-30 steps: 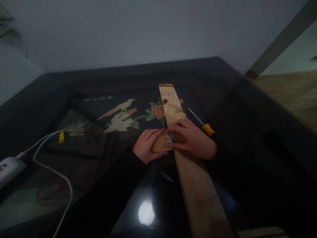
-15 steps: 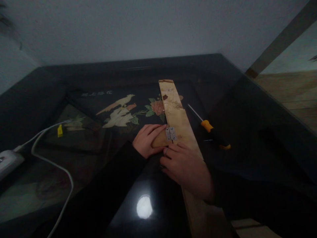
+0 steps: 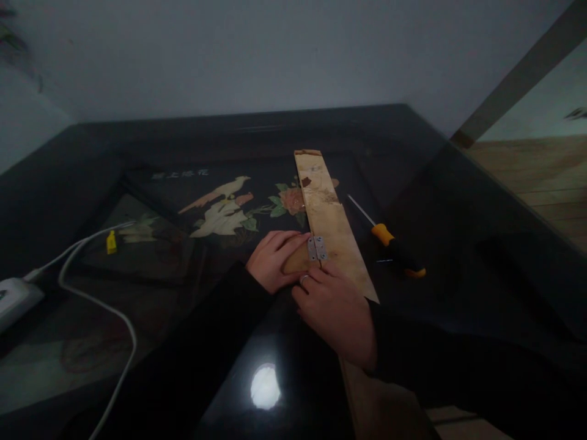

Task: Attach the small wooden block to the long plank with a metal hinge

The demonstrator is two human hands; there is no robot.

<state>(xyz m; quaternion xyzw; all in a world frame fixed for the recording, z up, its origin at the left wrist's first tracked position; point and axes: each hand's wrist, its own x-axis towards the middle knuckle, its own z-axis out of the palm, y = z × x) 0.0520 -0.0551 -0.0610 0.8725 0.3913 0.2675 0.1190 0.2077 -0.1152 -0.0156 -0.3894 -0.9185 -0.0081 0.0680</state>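
Bare wood lay under both hands: the left hand (image 3: 271,263) rested flat, fingers extended, on a small wooden piece (image 3: 296,263), pressing it against the long plank (image 3: 332,229). The right hand (image 3: 337,311) lay over the plank's near part, fingers loosely curled, fingertips just beside the metal hinge (image 3: 317,248) that bridged the two woods. A yellow-handled screwdriver (image 3: 389,241) lay near the plank on the dark glossy table (image 3: 458,214). Well to the left ran a white cable (image 3: 92,299).
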